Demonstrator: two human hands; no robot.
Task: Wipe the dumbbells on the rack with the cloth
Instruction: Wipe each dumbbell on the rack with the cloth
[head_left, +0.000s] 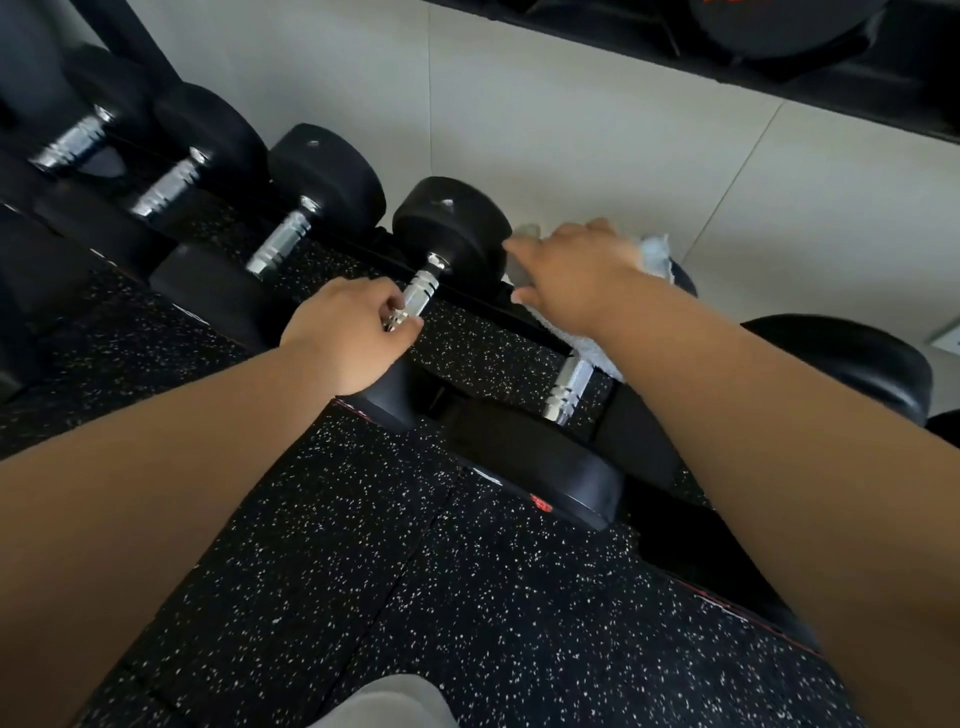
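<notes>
A row of black dumbbells with chrome handles lies on a low black rack. My left hand is closed around the chrome handle of one dumbbell in the middle. To its right, my right hand presses a pale blue cloth onto the far head of the neighbouring dumbbell; the cloth drapes down over that head and onto the top of its handle. That head is mostly hidden under the cloth and hand.
More dumbbells line up to the left. A higher rack shelf with another weight runs across the top right. Black speckled rubber flooring lies below; a pale tiled wall is behind. A black padded object sits at right.
</notes>
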